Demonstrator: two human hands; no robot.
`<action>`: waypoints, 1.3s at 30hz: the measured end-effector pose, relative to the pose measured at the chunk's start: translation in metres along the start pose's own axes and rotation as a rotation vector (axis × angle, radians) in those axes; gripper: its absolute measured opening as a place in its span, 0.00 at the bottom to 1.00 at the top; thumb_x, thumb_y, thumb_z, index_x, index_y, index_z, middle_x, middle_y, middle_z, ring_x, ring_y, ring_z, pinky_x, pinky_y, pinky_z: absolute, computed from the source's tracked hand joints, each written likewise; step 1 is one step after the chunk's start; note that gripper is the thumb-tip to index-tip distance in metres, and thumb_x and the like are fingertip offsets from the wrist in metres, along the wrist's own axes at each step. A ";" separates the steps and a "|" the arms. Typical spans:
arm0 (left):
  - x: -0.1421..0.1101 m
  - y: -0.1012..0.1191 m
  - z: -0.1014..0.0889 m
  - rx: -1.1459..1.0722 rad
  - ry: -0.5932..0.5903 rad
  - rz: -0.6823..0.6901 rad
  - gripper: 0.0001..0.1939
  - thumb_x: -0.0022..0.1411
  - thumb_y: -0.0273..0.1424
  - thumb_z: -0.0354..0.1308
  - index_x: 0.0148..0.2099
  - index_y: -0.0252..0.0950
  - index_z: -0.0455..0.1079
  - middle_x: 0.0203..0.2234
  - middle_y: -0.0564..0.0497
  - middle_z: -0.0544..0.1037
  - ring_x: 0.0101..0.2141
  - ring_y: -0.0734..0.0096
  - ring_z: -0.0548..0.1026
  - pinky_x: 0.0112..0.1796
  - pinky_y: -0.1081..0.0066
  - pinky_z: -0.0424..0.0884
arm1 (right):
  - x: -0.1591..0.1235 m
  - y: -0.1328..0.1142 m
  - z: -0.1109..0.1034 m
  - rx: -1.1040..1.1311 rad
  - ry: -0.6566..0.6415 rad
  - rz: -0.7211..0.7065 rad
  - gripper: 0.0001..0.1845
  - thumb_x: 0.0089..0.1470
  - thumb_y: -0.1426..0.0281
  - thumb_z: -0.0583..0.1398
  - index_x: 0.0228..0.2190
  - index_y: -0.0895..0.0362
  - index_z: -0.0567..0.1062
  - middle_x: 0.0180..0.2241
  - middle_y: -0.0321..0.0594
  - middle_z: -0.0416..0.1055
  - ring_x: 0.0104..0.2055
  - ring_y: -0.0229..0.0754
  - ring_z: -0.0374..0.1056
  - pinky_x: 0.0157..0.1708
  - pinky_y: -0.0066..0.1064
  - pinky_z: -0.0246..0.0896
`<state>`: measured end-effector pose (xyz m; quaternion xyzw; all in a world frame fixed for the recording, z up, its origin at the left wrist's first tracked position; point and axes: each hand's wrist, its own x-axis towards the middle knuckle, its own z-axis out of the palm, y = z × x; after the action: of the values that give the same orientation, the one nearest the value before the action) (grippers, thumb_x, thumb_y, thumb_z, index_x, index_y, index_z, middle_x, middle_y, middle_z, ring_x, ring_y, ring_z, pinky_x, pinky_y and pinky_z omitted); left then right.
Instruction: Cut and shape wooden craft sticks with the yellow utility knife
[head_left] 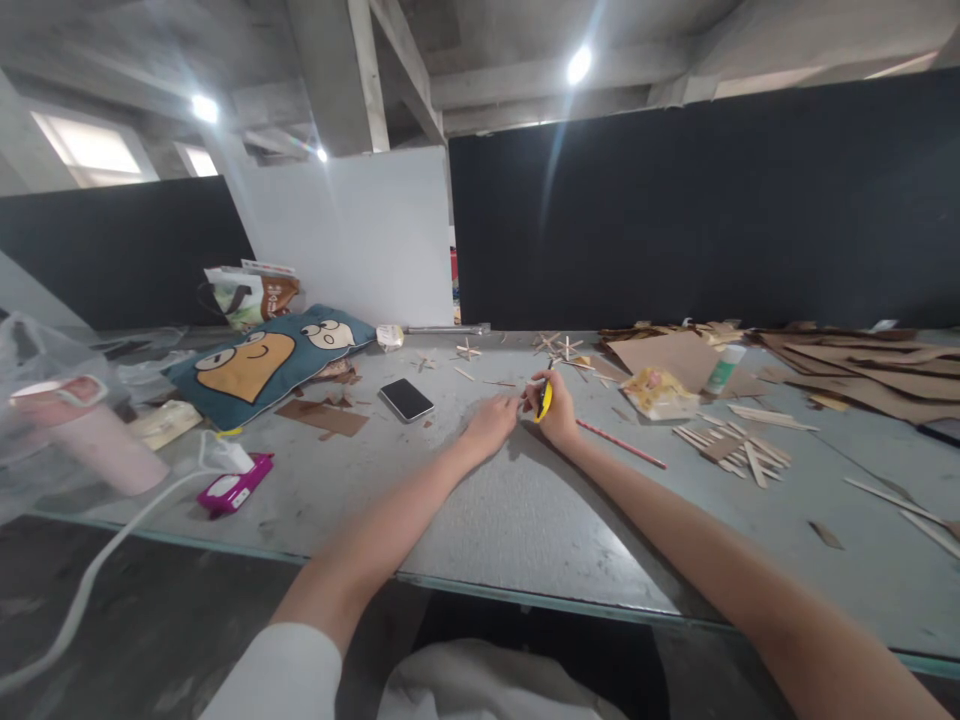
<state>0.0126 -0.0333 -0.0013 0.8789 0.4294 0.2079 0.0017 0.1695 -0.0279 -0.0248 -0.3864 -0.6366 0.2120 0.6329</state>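
My right hand is closed around a yellow-and-black utility knife, held steeply over the table. Right beside it, my left hand has its fingers pressed together near the tool; whatever they pinch is too small and hidden to name. A red striped pencil lies by my right wrist. Beyond the hands, small star-shaped pieces of crossed wooden sticks rest on the grey tabletop. To the left, a phone lies with its dark screen up.
Loose wooden sticks, a glue stick, a yellow plastic packet and cardboard sheets lie right. On the left are a blue cushion, a purple power strip with a white cable, and a pink tumbler. Upright panels stand behind.
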 end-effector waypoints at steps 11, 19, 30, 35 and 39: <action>-0.003 -0.013 0.003 -0.284 0.196 -0.232 0.05 0.68 0.22 0.56 0.41 0.37 0.69 0.36 0.44 0.78 0.41 0.57 0.78 0.42 0.65 0.69 | -0.013 -0.012 0.001 -0.295 -0.297 -0.191 0.12 0.62 0.62 0.57 0.46 0.51 0.71 0.38 0.42 0.75 0.39 0.46 0.73 0.42 0.36 0.68; 0.011 -0.022 0.017 -0.659 0.332 -0.348 0.10 0.65 0.25 0.56 0.31 0.39 0.63 0.19 0.56 0.70 0.24 0.69 0.71 0.32 0.72 0.66 | -0.014 -0.011 -0.001 -0.470 -0.410 -0.235 0.20 0.58 0.69 0.61 0.53 0.52 0.70 0.46 0.47 0.75 0.43 0.46 0.73 0.42 0.31 0.66; 0.017 -0.026 0.018 -1.009 0.406 -0.431 0.13 0.66 0.32 0.56 0.29 0.40 0.59 0.16 0.59 0.67 0.20 0.74 0.69 0.28 0.74 0.65 | -0.015 -0.007 -0.001 -0.523 -0.366 -0.196 0.21 0.57 0.75 0.57 0.52 0.50 0.68 0.48 0.46 0.76 0.42 0.46 0.73 0.40 0.31 0.67; 0.016 -0.021 0.016 -1.080 0.380 -0.423 0.14 0.68 0.37 0.56 0.29 0.39 0.63 0.18 0.58 0.69 0.20 0.74 0.69 0.26 0.73 0.65 | -0.012 -0.008 -0.001 -0.480 -0.321 -0.167 0.21 0.54 0.75 0.57 0.50 0.51 0.68 0.43 0.44 0.76 0.41 0.46 0.73 0.41 0.32 0.67; 0.016 -0.019 0.015 -1.114 0.364 -0.407 0.17 0.69 0.42 0.57 0.30 0.38 0.65 0.18 0.57 0.70 0.20 0.74 0.69 0.25 0.74 0.65 | -0.011 -0.008 0.000 -0.432 -0.294 -0.150 0.19 0.53 0.74 0.56 0.48 0.51 0.68 0.41 0.42 0.75 0.40 0.45 0.73 0.42 0.33 0.67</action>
<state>0.0124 -0.0067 -0.0121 0.5969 0.4087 0.5429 0.4265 0.1663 -0.0407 -0.0260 -0.4292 -0.7790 0.0778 0.4504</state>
